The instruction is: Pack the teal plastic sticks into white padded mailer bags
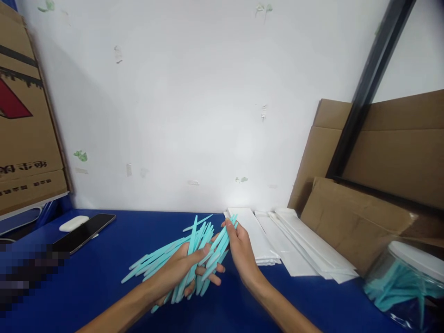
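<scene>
My left hand (180, 273) is closed round a thick bundle of thin turquoise plastic sticks (166, 256) that fan out to the left and upward over the blue table (104, 286). My right hand (242, 252) pinches a few of the sticks at the bundle's upper right end, fingers pressed together on them. Both hands hover just above the table near its front middle.
Stacks of long white paper sleeves (294, 245) lie right of my hands. Brown cardboard (354, 222) leans at the right, with a clear jar of turquoise sticks (405, 282) in front. A black phone (85, 231) and white case (73, 223) lie left, below a cardboard box (24, 115).
</scene>
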`<state>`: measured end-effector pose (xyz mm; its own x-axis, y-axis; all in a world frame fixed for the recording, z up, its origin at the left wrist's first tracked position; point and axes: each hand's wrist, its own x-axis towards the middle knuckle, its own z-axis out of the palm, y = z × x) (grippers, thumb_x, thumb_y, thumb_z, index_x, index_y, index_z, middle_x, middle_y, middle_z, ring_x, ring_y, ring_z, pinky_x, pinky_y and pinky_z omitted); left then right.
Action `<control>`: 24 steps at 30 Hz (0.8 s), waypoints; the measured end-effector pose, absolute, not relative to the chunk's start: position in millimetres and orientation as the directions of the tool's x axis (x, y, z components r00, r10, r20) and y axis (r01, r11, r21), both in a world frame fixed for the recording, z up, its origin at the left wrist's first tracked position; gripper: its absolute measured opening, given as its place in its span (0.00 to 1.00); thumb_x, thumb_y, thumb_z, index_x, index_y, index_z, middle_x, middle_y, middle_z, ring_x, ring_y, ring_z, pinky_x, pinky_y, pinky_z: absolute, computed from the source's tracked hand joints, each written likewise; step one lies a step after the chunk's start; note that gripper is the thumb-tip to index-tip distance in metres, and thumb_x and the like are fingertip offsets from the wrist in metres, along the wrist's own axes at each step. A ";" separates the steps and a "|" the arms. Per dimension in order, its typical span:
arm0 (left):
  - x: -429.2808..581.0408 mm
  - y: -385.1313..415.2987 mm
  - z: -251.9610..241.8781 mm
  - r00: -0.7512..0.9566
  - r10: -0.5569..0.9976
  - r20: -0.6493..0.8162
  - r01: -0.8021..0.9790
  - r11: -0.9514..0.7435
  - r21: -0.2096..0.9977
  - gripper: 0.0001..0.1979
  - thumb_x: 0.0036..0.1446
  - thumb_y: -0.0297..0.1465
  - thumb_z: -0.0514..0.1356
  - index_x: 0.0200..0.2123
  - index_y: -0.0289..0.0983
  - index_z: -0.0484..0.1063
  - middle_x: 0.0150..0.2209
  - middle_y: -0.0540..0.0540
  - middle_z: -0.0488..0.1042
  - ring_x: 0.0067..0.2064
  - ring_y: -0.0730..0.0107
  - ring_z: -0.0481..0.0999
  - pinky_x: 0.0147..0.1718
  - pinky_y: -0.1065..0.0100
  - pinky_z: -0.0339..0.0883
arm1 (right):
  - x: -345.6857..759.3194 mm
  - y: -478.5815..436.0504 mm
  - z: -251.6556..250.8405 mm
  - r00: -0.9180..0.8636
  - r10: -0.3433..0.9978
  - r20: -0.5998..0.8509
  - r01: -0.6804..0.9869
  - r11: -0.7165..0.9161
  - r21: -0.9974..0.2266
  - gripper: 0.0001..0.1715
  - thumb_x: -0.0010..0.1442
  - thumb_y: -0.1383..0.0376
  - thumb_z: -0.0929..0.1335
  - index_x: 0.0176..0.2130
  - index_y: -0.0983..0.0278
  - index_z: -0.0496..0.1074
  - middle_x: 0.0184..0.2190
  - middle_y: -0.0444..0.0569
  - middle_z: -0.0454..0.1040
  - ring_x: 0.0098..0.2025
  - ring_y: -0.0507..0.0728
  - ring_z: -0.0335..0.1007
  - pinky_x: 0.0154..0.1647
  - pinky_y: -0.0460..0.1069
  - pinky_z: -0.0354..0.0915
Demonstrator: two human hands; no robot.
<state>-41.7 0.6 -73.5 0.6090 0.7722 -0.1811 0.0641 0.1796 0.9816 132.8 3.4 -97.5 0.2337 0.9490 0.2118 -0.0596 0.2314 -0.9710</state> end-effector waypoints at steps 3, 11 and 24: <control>-42.5 1.6 -73.4 0.543 0.813 -0.210 0.113 0.177 0.978 0.29 0.63 0.53 0.57 0.52 0.35 0.64 0.47 0.34 0.78 0.38 0.55 0.84 0.15 0.75 0.55 | 135.4 2.7 -93.6 0.283 0.937 0.205 -0.135 0.250 -0.959 0.27 0.66 0.40 0.63 0.41 0.60 0.66 0.23 0.39 0.67 0.29 0.54 0.69 0.34 0.48 0.64; -46.7 6.2 -75.0 0.575 0.786 -0.225 0.101 0.205 0.973 0.25 0.61 0.54 0.58 0.43 0.38 0.67 0.22 0.60 0.62 0.15 0.83 0.53 0.16 0.74 0.53 | 139.0 0.7 -87.5 0.161 0.981 0.106 -0.352 0.158 -0.923 0.33 0.57 0.35 0.68 0.39 0.59 0.61 0.23 0.35 0.57 0.22 0.48 0.57 0.21 0.44 0.54; -50.6 13.2 -88.9 0.804 0.536 -0.260 0.033 0.396 0.918 0.19 0.62 0.38 0.51 0.20 0.38 0.61 0.11 0.53 0.55 0.13 0.79 0.48 0.14 0.74 0.44 | 121.2 -17.5 -85.3 -0.102 0.994 0.046 -0.107 0.035 -0.994 0.28 0.57 0.44 0.74 0.30 0.61 0.60 0.20 0.35 0.55 0.20 0.45 0.37 0.17 0.44 0.35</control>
<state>-50.6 13.2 -88.9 0.8035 0.5356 -0.2597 0.0326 0.3961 0.9176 121.2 -17.5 -85.3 -0.1018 0.9938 0.0456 -0.1068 0.0346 -0.9937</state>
